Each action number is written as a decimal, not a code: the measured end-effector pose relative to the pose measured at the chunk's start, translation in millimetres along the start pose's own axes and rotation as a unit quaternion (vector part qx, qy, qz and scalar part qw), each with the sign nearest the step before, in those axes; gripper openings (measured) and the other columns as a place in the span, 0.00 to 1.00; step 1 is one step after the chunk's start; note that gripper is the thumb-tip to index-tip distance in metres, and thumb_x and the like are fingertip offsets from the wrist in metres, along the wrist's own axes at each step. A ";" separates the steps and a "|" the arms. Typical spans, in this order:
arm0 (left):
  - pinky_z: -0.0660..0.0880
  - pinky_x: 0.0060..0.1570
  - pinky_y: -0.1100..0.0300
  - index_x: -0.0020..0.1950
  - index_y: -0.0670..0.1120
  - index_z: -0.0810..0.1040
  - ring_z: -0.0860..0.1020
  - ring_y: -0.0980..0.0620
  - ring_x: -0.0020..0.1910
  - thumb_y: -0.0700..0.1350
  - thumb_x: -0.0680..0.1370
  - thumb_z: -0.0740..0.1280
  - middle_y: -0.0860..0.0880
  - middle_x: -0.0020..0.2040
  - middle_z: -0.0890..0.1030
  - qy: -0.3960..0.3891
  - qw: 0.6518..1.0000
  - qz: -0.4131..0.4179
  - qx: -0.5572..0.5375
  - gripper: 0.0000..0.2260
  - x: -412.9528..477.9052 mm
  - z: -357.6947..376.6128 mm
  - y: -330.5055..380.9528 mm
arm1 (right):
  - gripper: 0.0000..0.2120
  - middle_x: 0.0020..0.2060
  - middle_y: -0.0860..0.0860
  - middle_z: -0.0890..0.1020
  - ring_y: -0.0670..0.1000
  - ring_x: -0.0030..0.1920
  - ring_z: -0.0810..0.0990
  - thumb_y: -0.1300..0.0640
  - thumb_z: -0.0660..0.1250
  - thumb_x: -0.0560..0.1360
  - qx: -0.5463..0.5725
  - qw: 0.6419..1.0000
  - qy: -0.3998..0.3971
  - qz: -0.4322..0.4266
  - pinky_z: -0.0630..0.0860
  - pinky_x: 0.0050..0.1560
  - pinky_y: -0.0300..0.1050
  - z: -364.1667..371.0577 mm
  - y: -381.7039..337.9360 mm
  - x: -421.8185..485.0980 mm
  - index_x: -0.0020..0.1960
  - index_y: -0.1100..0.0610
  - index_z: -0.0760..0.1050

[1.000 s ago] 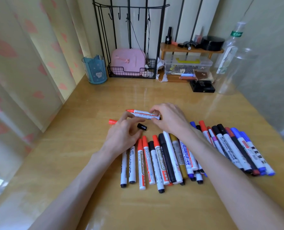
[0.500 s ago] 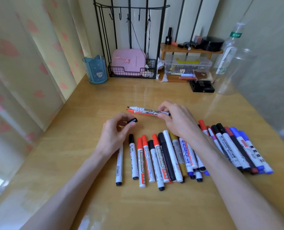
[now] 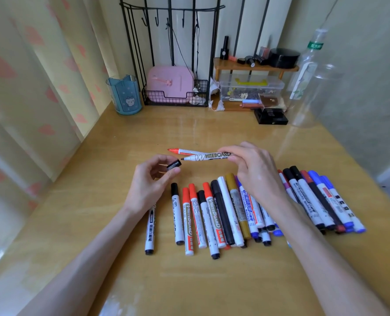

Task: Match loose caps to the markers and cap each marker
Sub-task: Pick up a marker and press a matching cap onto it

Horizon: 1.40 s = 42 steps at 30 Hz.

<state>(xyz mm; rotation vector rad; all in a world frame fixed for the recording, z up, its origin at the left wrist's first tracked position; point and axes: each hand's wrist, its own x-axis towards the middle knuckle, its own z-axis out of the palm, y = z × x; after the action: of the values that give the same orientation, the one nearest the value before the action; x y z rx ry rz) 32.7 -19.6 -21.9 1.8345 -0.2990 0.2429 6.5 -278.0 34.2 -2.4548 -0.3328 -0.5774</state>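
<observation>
A: What is lying on the table [image 3: 125, 142]?

B: Capped markers are lying side by side in two groups: a main row [image 3: 214, 215] near the middle, about a dozen with overlap hiding the exact count, and about six in the right cluster [image 3: 319, 201], well apart from the left wrist.

A: What are the two hands doing?

B: The right hand [image 3: 255, 172] is gripping two uncapped markers together above the table: one black-tipped marker [image 3: 208, 156] and, just behind it, one red-tipped marker [image 3: 182, 151]. The left hand [image 3: 151, 181] is pinching one black cap [image 3: 174, 165] between thumb and fingers, just beside the black tip, not touching it.
</observation>
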 end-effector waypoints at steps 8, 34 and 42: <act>0.80 0.51 0.63 0.55 0.50 0.84 0.84 0.57 0.46 0.42 0.77 0.76 0.58 0.52 0.87 -0.006 1.000 0.011 0.009 0.08 -2.0 -0.1 4.5 | 0.20 0.46 0.48 0.81 0.35 0.46 0.81 0.73 0.65 0.79 -0.005 1.000 -0.018 -0.012 0.73 0.45 0.23 -0.2 -4.0 -4.2 0.61 0.54 0.85; 0.76 0.47 0.70 0.54 0.47 0.85 0.84 0.59 0.40 0.49 0.79 0.72 0.54 0.41 0.86 -0.031 0.997 0.055 0.053 0.07 -12.3 -7.5 31.6 | 0.13 0.41 0.44 0.76 0.28 0.38 0.74 0.66 0.68 0.82 0.017 0.997 -0.050 -0.058 0.67 0.41 0.25 1.6 -9.1 -14.3 0.64 0.59 0.83; 0.75 0.48 0.72 0.54 0.46 0.86 0.84 0.55 0.39 0.43 0.80 0.73 0.56 0.38 0.85 0.009 0.995 0.077 0.063 0.05 -17.3 -3.2 39.6 | 0.15 0.41 0.46 0.78 0.25 0.39 0.74 0.72 0.69 0.78 0.032 0.996 -0.008 -0.081 0.66 0.40 0.21 3.8 -8.8 -17.2 0.61 0.62 0.84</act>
<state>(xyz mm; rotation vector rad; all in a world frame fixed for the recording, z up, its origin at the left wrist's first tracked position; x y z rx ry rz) 3.3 -25.7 9.4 1.9346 -0.4204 0.3932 -10.5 -270.5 27.6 -2.3857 -0.5519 -0.6042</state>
